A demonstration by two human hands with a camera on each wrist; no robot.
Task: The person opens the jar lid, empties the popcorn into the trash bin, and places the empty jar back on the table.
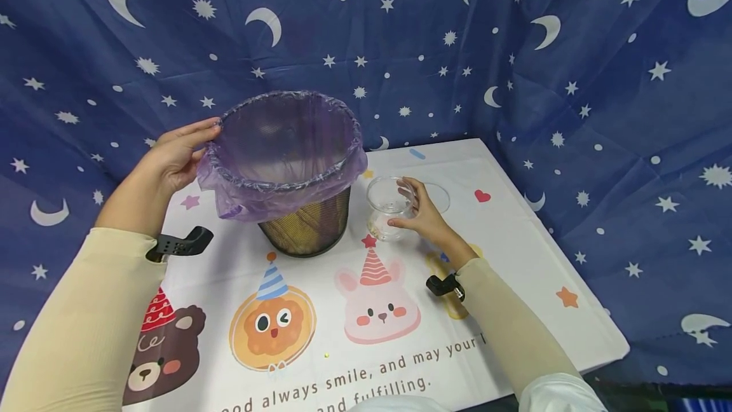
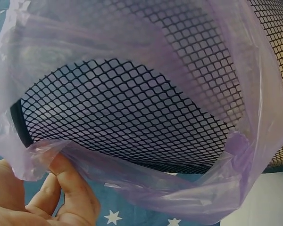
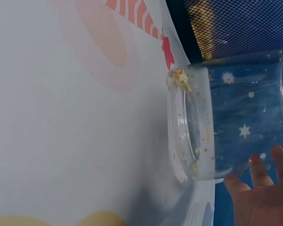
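Observation:
A black mesh trash can (image 1: 311,224) lined with a purple plastic bag (image 1: 251,199) stands at the middle of the table. My left hand (image 1: 180,151) grips its rim at the left, over the bag. In the left wrist view the fingers (image 2: 70,183) pinch the bag's fold against the rim. My right hand (image 1: 426,212) holds a clear jar (image 1: 380,208), thumb in front and fingers around the far side. Yellowish crumbs (image 3: 181,80) cling inside near the jar's base, which is close over the tablecloth in the right wrist view.
A clear round lid (image 1: 441,198) lies on the table just behind my right hand. The white tablecloth (image 1: 515,259) bears printed cartoon animals and lettering. A tiny yellow crumb (image 1: 326,355) lies near the front. Blue curtains (image 1: 400,37) with moons and stars enclose the back and sides.

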